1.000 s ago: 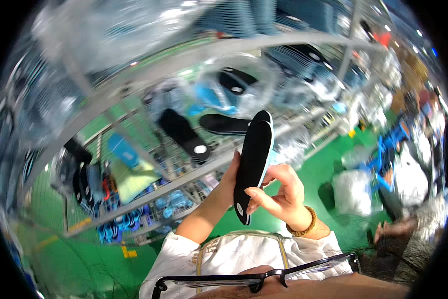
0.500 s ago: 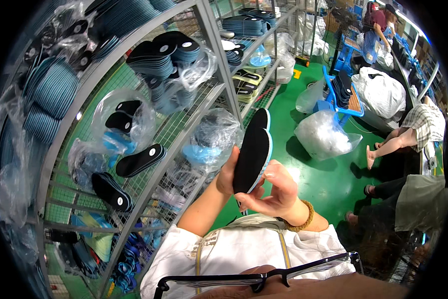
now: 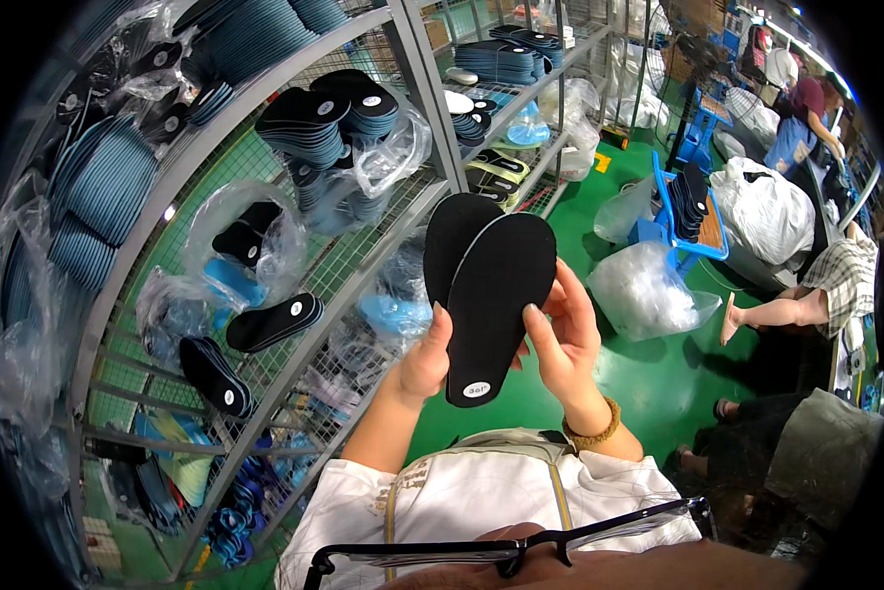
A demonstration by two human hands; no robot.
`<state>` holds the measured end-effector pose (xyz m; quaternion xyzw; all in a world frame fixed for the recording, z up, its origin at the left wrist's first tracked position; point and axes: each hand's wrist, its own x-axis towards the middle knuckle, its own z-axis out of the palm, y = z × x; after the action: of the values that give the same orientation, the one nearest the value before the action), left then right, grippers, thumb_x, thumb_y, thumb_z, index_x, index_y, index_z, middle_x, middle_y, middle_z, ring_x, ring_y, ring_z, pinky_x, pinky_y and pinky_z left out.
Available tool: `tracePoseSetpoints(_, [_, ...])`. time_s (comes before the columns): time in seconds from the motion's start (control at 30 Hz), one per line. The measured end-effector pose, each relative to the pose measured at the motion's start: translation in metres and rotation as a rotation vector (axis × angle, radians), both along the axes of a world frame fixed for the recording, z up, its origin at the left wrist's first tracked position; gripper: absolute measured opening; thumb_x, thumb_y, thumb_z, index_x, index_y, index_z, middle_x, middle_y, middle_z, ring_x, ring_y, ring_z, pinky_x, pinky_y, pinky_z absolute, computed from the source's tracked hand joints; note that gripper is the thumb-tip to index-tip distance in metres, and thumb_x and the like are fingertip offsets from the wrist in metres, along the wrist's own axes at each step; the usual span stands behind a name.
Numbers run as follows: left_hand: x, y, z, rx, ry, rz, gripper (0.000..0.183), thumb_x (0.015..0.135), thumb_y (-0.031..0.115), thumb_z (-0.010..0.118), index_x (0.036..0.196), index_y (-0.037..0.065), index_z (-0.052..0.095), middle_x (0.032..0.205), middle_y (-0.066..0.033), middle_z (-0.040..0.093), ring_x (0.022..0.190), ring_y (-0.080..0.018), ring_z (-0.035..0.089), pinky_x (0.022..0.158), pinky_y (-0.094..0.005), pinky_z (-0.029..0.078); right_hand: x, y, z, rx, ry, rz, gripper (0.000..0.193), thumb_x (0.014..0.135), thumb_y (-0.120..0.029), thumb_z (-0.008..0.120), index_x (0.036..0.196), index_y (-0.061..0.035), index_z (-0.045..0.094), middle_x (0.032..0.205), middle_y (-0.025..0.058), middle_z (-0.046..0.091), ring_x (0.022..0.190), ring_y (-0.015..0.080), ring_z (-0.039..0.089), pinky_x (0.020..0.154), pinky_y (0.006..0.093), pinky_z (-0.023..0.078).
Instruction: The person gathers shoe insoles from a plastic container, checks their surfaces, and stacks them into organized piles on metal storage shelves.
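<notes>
Two black shoe insoles [image 3: 501, 285] are held up in front of me, one overlapping the other and fanned apart at the toe ends. The front one shows a white oval label at its heel, which points down toward me. My left hand [image 3: 427, 356] grips the pair along the left edge, thumb on top. At the right edge, my right hand [image 3: 566, 339] pinches the front insole, its thumb on the upper face and the fingers partly behind. The insoles' undersides are hidden.
A grey wire shelf rack [image 3: 294, 393] at left carries stacks of black-and-blue insoles [image 3: 304, 123] and clear plastic bags [image 3: 245, 221]. To the right stand a blue chair [image 3: 693, 231] with insoles, a stuffed bag [image 3: 648, 285] and a white sack [image 3: 762, 211]. Other people work along the far right.
The insoles have turned from edge-on to face-up and spread apart at the toes. My right hand has moved up to their right edge. The view has shifted slightly.
</notes>
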<state>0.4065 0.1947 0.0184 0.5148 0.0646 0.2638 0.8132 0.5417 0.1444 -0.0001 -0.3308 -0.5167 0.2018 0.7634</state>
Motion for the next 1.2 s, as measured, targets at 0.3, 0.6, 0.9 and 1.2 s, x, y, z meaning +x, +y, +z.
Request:
tracePoseSetpoints(0.3, [-0.012, -0.019, 0.021, 0.461, 0.414, 0.179, 0.061, 0.082, 0.050, 0.031, 0.118, 0.001, 0.034, 0.102, -0.0102, 0.047, 0.091, -0.0157, 0.045, 0.076, -0.0258, 0.037, -0.004, 0.011, -0.004, -0.051, 0.200, 0.233, 0.048, 0.080, -0.006, 0.049, 0.123, -0.0028, 0.028, 0.098, 0.0083, 0.049, 0.080, 0.0108, 0.049, 0.064, 0.0212, 0.044])
tracePoseSetpoints(0.6, [-0.007, -0.029, 0.039, 0.762, 0.420, 0.314, 0.066, 0.083, 0.042, 0.036, 0.126, -0.003, 0.014, 0.115, -0.0238, 0.034, 0.102, -0.0345, 0.037, 0.086, -0.0368, 0.031, -0.010, 0.019, -0.004, -0.042, 0.264, 0.364, 0.048, 0.080, -0.002, 0.046, 0.124, 0.0002, 0.026, 0.103, 0.0094, 0.049, 0.087, 0.0130, 0.049, 0.072, 0.0245, 0.041])
tracePoseSetpoints(0.9, [-0.052, -0.027, 0.028, 0.143, 0.306, 0.477, 0.049, 0.085, 0.037, 0.036, 0.114, -0.002, 0.038, 0.100, -0.0116, 0.052, 0.091, -0.0169, 0.051, 0.076, -0.0267, 0.042, -0.045, 0.035, -0.005, -0.227, 0.360, 0.558, 0.044, 0.077, -0.004, 0.053, 0.117, -0.0004, 0.036, 0.099, 0.0080, 0.051, 0.089, 0.0124, 0.049, 0.076, 0.0262, 0.041])
tracePoseSetpoints(1.2, [-0.201, -0.053, -0.006, -0.244, -0.280, 0.825, 0.046, 0.086, 0.033, 0.034, 0.121, 0.002, 0.031, 0.119, -0.0093, 0.041, 0.107, -0.0194, 0.042, 0.091, -0.0346, 0.034, -0.204, 0.031, -0.012, -0.130, 0.055, 0.623, 0.040, 0.072, 0.001, 0.058, 0.108, 0.0005, 0.042, 0.098, 0.0085, 0.051, 0.087, 0.0154, 0.051, 0.077, 0.0274, 0.042])
